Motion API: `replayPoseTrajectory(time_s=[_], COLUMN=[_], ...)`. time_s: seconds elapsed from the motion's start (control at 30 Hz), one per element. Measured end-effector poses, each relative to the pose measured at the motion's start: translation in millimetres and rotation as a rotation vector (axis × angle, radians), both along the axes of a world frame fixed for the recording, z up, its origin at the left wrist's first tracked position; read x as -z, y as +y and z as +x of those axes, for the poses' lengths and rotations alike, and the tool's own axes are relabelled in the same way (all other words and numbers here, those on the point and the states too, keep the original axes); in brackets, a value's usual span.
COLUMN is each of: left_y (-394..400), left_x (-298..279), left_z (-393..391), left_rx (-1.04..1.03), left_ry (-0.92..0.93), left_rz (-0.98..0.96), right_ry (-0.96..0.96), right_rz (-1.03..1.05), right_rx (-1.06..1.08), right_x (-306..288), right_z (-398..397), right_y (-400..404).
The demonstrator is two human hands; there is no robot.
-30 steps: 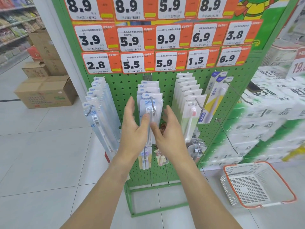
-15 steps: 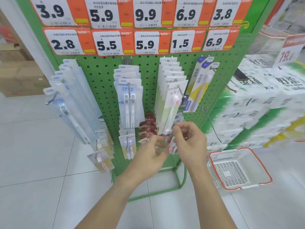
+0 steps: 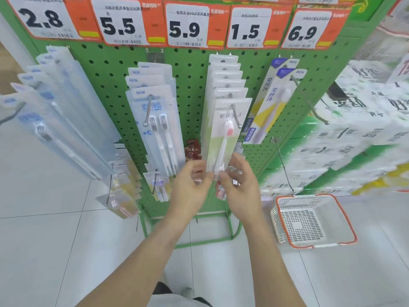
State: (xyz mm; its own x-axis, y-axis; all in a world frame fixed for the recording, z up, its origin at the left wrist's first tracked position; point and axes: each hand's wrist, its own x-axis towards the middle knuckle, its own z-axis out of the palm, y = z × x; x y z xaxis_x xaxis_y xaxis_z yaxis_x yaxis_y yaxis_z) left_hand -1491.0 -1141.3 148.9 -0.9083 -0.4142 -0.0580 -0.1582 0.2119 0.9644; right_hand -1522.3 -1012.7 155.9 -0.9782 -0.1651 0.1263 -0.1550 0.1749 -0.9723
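Just between hands [image 3: 192, 185] [image 3: 241, 185], toothbrush pack [image 3: 223, 138].

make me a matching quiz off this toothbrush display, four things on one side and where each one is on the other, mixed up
Things
1. basket
2. pink toothbrush pack
3. twin toothbrush pack
4. bare hook

Places
a. hangs below the 5.5 price tag
b. sticks out near the right edge of the pegboard, nothing on it
c. stands on the floor, right of the pegboard
d. lower end pinched between the left hand and the right hand

Pairs: 1-c, 2-d, 3-a, 4-b
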Motion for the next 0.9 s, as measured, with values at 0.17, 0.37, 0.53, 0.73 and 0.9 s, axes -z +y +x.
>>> replayPoseTrajectory(time_s=[0.17, 0.37, 0.53, 0.73, 0.9], left_y=[-13.3, -16.9, -11.4, -8.9, 9.6], left_x=[16.3, 26.6, 15.1, 6.4, -0.5], left_z=[-5.3, 9.3, 20.3, 19.4, 31.5], left_rx=[0.082, 0.256, 0.266, 0.346, 0.306], left_ry=[0.035, 0.046, 0.043, -0.009, 0.071], left_rz=[-0.054, 0.078, 0.354, 0.506, 0.479], right_ry=[-0.071, -0.147, -0.161, 0.024, 0.033], right_rz=[0.037, 0.062, -0.058, -0.368, -0.365], right_rx=[0.021, -0.062, -0.181, -0.103, -0.148], right_x=[10.0, 1.8, -26.7, -62.1, -64.0], right_z=[-8.5, -5.7, -9.6, -19.1, -23.3], right_y=[4.8, 19.4, 20.8, -2.2, 6.6])
